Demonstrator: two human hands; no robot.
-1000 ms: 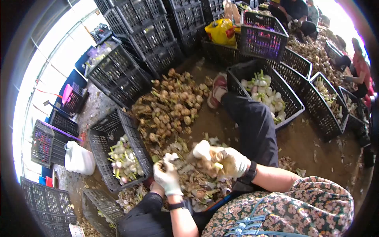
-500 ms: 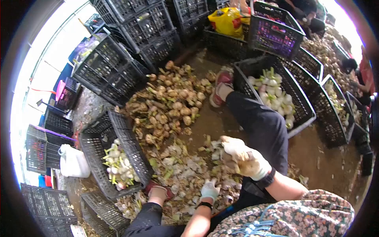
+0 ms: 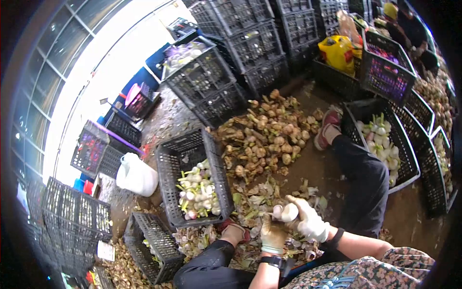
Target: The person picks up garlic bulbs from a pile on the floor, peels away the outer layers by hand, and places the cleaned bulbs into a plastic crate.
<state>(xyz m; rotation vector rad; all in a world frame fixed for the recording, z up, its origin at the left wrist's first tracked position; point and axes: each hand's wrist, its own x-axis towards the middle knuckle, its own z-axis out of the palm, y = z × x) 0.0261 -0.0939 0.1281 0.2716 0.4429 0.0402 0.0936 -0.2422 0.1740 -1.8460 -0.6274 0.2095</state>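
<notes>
Head view. Dirt floor [image 3: 337, 176], damp-looking, covered with peelings [image 3: 250, 202] around the person's legs. Glazed wall [image 3: 72, 82] on the left, very bright. Stacks of black plastic crates [image 3: 250, 38] along the back, more stacked crates [image 3: 67, 216] at the lower left.

Loose pile of brown unpeeled bulbs [image 3: 269, 130] on the floor, between the crates and the person's outstretched leg [image 3: 365, 183].

Left crate [image 3: 166, 166] just beside the peelings: white cleaned bulbs with green stems, about half full. Right crate [image 3: 409, 168] beside the leg: also white cleaned bulbs. Small low crate [image 3: 151, 243] at the bottom left, contents too dim to tell. White jug [image 3: 137, 174] beside the left crate. Yellow bag [image 3: 339, 50] among the back crates.

Both hands gloved, meeting over the peelings. Right hand [image 3: 312, 222]: fingers wrapped round a white bulb [image 3: 288, 212], held above the floor litter. Left hand [image 3: 273, 232]: fingers curled up against the bulb's left end; whether they grip it, cannot tell.
</notes>
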